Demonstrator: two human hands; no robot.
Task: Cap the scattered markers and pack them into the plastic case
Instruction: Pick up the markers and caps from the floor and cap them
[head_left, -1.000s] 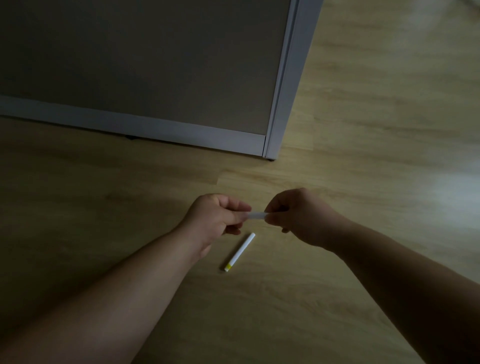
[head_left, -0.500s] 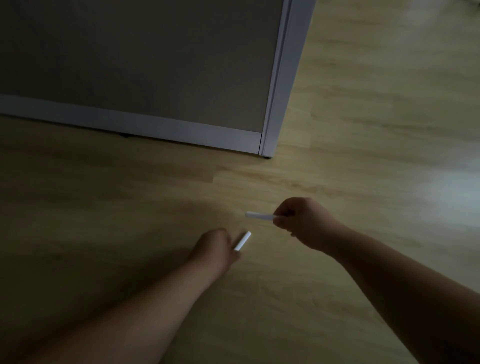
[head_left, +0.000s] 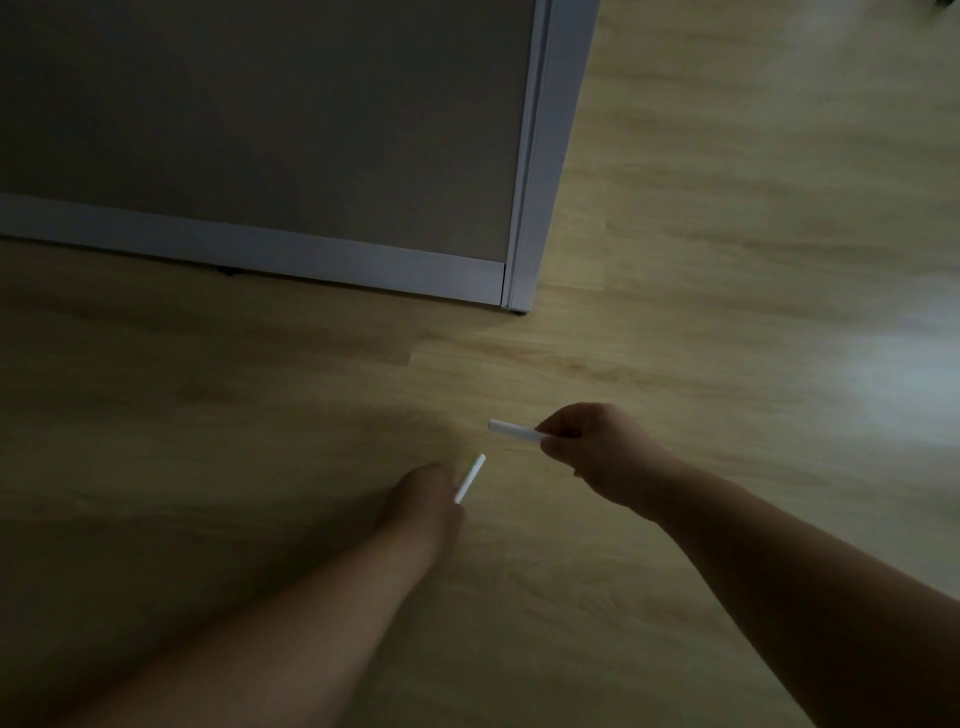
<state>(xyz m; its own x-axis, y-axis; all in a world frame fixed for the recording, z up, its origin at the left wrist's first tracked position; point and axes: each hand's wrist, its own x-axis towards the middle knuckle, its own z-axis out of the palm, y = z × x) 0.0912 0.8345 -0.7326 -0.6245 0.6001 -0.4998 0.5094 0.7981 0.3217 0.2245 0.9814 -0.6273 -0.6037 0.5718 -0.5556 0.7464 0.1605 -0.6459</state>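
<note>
1. Key relation: second marker (head_left: 470, 478) lies on the floor (head_left: 675, 338), touching the left hand (head_left: 428, 499) at its near end. Its long axis runs diagonally, up and to the right, toward the right hand (head_left: 587, 447). Left hand is clearly the nearer one.
2. Left hand: over the marker's lower end, fingers hidden from this angle. Cannot tell if it is pinching yet or just touching.
3. Right hand: fingers curled, pinching a first marker (head_left: 514, 431) off the floor, axis near horizontal, free end pointing left.
4. The two markers are near, not touching.
5. Materials: both slim white smooth plastic cylinders, likely slippery and prone to roll. Floor is pale wood-grain laminate. Caps not discernible in dim light.
6. Grey framed panel (head_left: 260, 130) behind. Plastic case not in view.
</note>
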